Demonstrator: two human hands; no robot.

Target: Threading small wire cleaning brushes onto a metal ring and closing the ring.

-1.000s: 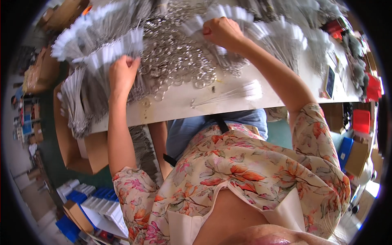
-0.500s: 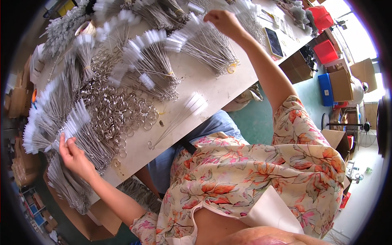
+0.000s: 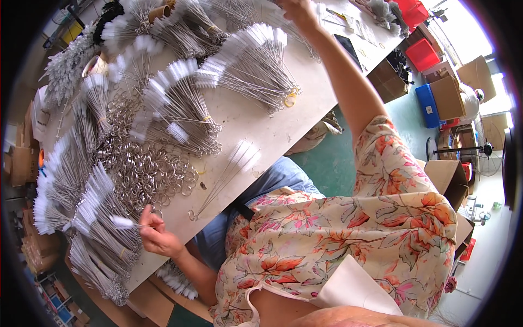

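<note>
My left hand [image 3: 159, 235] is pinched on a thin wire brush [image 3: 125, 222] whose white bristle tip points left. It hovers at the near edge of a pile of metal rings [image 3: 146, 170], beside a long bundle of brushes [image 3: 111, 220]. Far forward, at the upper edge of the view, is my right hand [image 3: 299, 13]; its fingers are mostly cut off, so what they hold is hidden. Nearest to it lies a tied bundle of white-bristled brushes [image 3: 253, 68]. Between the hands, a few brushes [image 3: 242, 158] lie fanned, their wires meeting at a ring.
More brush bundles [image 3: 180, 98] cover the far and left parts of the pale table [image 3: 248, 117]. A dark tablet [image 3: 347, 49] lies near its right edge. Cardboard boxes [image 3: 388, 80], a blue bin [image 3: 427, 106] and red bins [image 3: 422, 54] stand beyond; another carton [image 3: 150, 302] is below left.
My left hand has moved right, away from the left bundle, with a brush now in its fingers. My right hand has reached farther forward, and the whole view has shifted slightly.
</note>
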